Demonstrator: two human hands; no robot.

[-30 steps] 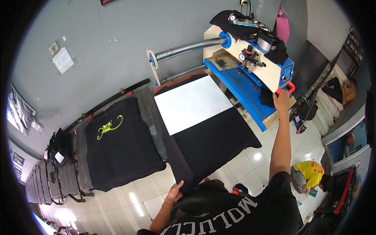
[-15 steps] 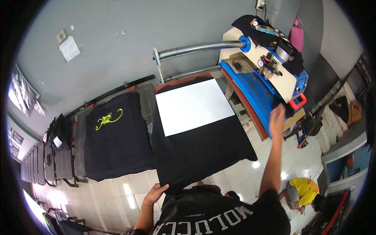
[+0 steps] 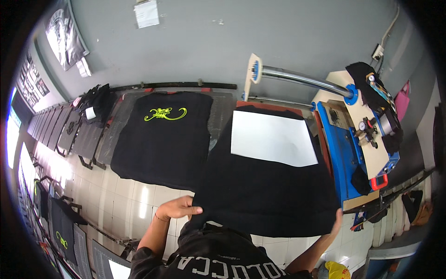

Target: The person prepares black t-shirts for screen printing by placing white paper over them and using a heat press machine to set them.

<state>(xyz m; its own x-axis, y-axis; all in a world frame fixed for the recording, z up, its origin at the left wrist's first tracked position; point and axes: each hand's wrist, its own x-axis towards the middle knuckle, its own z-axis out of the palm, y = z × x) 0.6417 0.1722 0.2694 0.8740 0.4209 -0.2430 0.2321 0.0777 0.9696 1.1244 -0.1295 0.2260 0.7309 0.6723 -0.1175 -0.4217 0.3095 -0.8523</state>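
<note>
A black T-shirt (image 3: 269, 195) lies spread in front of me, its near hem drawn toward my body. On its upper part rests a white sheet (image 3: 272, 137), slightly askew. My left hand (image 3: 181, 208) is closed on the shirt's lower left corner, thumb on top. At the lower right corner, my right hand (image 3: 335, 224) grips the edge, with most of its fingers hidden by the cloth. To the left, a second black T-shirt (image 3: 162, 149) lies flat on a board, bearing a bright yellow-green curly print (image 3: 163, 114).
A heat press (image 3: 341, 149) with a blue plate, gauge and red handle (image 3: 379, 182) stands at the right. Its chrome rails (image 3: 302, 79) run along the wall. More boards (image 3: 88, 139) line up leftward, with dark cloth piled on one. A person in yellow (image 3: 337, 269) is low at the right.
My right hand has come from beside the press's red handle down to the shirt's lower right corner. The left hand keeps its corner. The view has turned, shifting the scene rightward.
</note>
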